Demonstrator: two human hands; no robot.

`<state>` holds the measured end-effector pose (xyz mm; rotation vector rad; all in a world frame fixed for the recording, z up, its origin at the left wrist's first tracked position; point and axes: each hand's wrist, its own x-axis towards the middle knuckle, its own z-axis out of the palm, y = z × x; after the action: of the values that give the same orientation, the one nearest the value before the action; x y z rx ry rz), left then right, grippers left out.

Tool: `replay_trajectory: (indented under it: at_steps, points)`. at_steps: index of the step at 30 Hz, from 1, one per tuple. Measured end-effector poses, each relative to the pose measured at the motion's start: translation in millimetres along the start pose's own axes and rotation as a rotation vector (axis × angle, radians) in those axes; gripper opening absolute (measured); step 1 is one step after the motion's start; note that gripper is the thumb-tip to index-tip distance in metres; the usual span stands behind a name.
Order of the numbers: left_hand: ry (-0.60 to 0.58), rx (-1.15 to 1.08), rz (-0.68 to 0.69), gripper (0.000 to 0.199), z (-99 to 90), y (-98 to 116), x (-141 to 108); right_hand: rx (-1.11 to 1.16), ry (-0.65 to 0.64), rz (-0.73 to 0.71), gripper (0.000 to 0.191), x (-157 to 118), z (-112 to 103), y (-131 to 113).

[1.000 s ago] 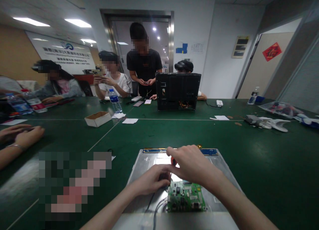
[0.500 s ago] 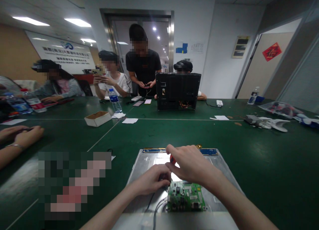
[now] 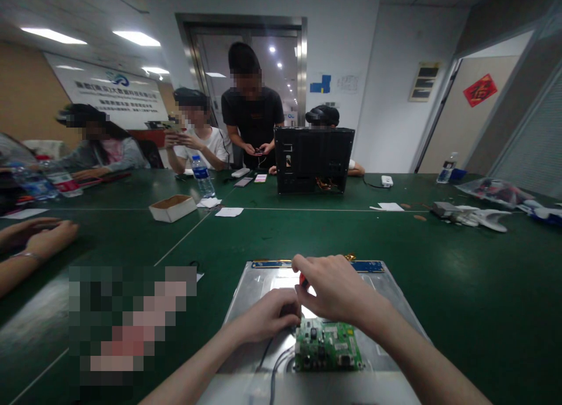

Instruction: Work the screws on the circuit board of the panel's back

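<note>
A silver metal panel (image 3: 246,288) lies flat on the green table in front of me. On its near part sits a green circuit board (image 3: 327,346), and a blue strip board (image 3: 272,265) runs along its far edge. My right hand (image 3: 333,285) is closed round the red and black handle (image 3: 302,280) of a tool held above the board's far left corner; the tool's lower end is hidden. Just left of it, my left hand (image 3: 276,314) is closed by that same corner, its fingertips pressed together over something too small to name. Grey cables (image 3: 274,373) run beside the board.
Beyond the panel stand a black monitor-like casing (image 3: 314,159), an open box (image 3: 172,208) and a water bottle (image 3: 202,177). Another person's hands (image 3: 44,241) rest at the left. White gloves (image 3: 478,216) lie at the right. Several people are across the table.
The red handle has turned slightly in my right hand. Both hands stay in nearly the same place.
</note>
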<state>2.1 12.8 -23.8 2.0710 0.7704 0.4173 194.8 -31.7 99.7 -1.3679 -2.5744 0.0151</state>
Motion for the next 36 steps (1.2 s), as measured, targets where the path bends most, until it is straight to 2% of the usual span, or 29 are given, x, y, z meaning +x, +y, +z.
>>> replay_trajectory:
  at_steps: [17,27,33,36]
  points:
    - [-0.008,0.037,0.007,0.006,1.6,-6.7,-1.0,-0.025,-0.056,0.046,0.017,1.6,-2.6,-1.1]
    - [0.008,0.074,-0.036,0.009,1.7,0.8,-3.9,-0.018,0.004,0.044,0.016,0.2,-2.6,6.3]
    - [0.012,0.083,-0.046,0.013,-4.8,9.5,-7.0,-0.015,0.031,0.071,0.017,-0.3,-7.0,11.2]
    - [0.07,0.118,-0.053,0.01,-10.3,10.7,-6.5,-0.01,0.041,0.083,0.016,-1.4,-9.7,13.1]
